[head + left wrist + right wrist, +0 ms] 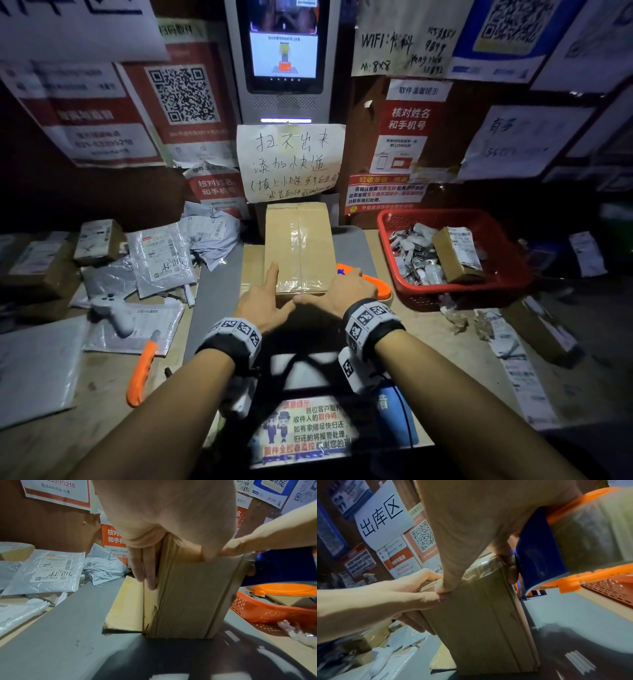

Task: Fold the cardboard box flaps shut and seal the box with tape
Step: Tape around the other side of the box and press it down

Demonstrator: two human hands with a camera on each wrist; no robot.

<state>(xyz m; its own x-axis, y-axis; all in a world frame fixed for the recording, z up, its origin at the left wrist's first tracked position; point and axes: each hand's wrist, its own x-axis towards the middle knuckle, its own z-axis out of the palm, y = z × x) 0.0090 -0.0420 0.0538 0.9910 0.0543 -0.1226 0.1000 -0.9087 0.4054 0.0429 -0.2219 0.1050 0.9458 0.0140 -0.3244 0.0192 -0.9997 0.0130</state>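
I am standing at the bench (pixel 428 329) with the cardboard box (pixel 299 246) lying at twelve o'clock from me, on a grey mat (pixel 219 301) and a flat piece of cardboard (pixel 126 605), its flaps folded shut and clear tape (pixel 298 240) running along the top seam toward the wall. My left hand (pixel 262 301) is resting on the near left corner of the box, its grip wide: the forefinger is lying straight along the left top edge, the other fingers (pixel 145 566) are lying flat down the left side, and the thumb is stretching across the near edge. My right hand (pixel 346 286) is sitting on the near right corner, its thumb pressing the tape end at the near edge and touching my left thumb, while its curled fingers are keeping a narrow grip on the orange and blue tape dispenser (pixel 371 279) just beside the box at three o'clock. At two o'clock a red basket (pixel 507 270) is holding a small parcel (pixel 457 253) and small packets. At nine o'clock, well apart from the box, grey mailing bags (pixel 161 260) are lying in a heap, with a white game controller (pixel 114 308) and an orange box cutter (pixel 142 370) nearer to me.
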